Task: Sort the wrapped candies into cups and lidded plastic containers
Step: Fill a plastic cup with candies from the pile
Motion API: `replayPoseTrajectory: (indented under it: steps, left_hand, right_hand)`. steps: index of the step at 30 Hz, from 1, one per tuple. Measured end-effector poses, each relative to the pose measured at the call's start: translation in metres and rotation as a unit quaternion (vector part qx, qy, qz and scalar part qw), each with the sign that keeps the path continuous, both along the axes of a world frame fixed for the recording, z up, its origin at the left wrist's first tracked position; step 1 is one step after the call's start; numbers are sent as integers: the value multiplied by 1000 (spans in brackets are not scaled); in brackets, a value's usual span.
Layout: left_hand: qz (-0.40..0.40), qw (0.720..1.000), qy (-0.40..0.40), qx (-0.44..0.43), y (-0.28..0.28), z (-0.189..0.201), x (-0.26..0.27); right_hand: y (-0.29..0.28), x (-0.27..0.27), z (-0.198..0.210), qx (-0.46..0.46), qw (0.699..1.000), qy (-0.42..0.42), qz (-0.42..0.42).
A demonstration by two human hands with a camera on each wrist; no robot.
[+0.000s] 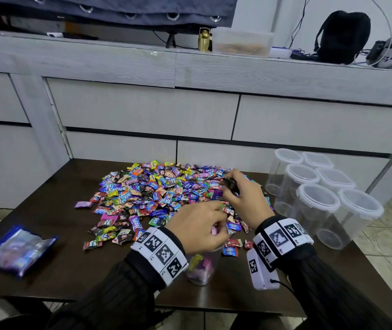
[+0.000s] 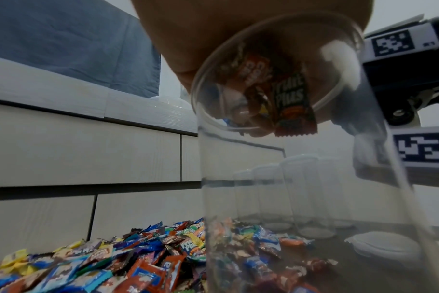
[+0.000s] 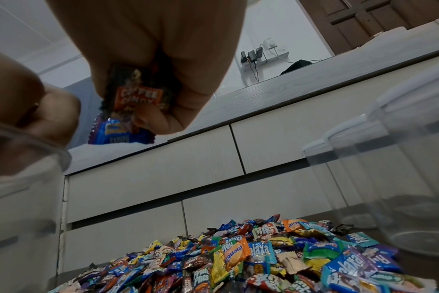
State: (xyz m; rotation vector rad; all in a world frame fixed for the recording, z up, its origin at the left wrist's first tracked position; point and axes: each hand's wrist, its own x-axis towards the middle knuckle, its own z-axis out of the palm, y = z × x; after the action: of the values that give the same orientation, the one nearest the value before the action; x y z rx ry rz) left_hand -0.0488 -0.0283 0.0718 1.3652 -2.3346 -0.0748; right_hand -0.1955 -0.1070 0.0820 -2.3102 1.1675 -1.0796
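Your left hand point(image 1: 196, 225) pinches candies over the clear cup point(image 1: 202, 267) near the table's front edge; your right hand point(image 1: 242, 198) clutches dark coffee candies point(image 3: 138, 97) above the pile point(image 1: 166, 191). Wrappers look light, crinkly and slippery, so pinch mid-body. Lidded containers point(image 1: 316, 198) crowd the right; open tabletop lies left.

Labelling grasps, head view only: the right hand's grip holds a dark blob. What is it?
Observer: The right wrist view shows the right hand pinching a dark wrapped candy with an orange "Coffee Candy" label; a blue wrapped candy shows just below it.
Operator: And the left?
Observer: In the left wrist view, the left hand holds several wrapped candies at the mouth of the clear plastic cup, with a green "Fruit Plus" wrapper foremost.
Operator: Any lids off?
Observer: One loose white plastic lid lies flat beyond the cup.
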Motion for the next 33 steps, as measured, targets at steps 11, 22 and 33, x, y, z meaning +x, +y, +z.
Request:
replayPoseTrajectory:
  steps: [11,22,33]
  left_hand:
    - [-60,990,129,-4,-1,-7,-1]
    - [-25,922,367,117,1,-41,33]
    - [-22,922,353,159,-2,-51,41]
  right_hand:
    - [2,-5,-1,6,1000,2,-10]
    - [15,7,15,-30,996,-88,1]
    - [46,23,-19,20,991,-12,132]
